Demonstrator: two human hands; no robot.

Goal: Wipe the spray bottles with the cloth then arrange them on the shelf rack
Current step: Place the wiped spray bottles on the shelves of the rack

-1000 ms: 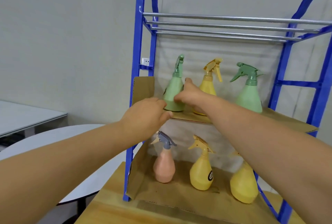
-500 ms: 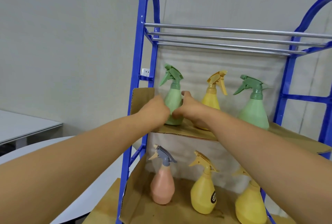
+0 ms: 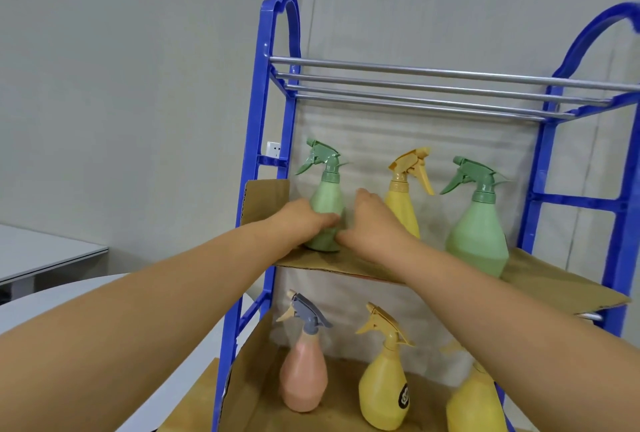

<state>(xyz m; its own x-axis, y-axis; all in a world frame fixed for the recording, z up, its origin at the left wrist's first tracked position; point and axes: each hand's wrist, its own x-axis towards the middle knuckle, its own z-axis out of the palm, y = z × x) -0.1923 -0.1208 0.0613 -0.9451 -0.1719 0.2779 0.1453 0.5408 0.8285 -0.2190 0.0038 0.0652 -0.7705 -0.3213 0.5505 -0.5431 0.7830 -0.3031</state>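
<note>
Your left hand (image 3: pixel 298 224) and right hand (image 3: pixel 375 227) meet at the centre of the frame, both on the small green bottle (image 3: pixel 327 199). It stands upright at the left end of the middle shelf of the blue rack (image 3: pixel 277 85), on the cardboard liner (image 3: pixel 554 282). Your left fingers curl round its lower body from the left. Your right fingers curl against its right side near the base, with the thumb raised. The bottle sits between your 2 hands, its trigger head clear above them. Just right of your right hand stands a yellow bottle (image 3: pixel 403 203), then a larger green bottle (image 3: pixel 479 231). Lower in the frame, 3 bottles stand on the bottom shelf: a pink bottle (image 3: pixel 304 376) and 2 yellow ones.
</note>
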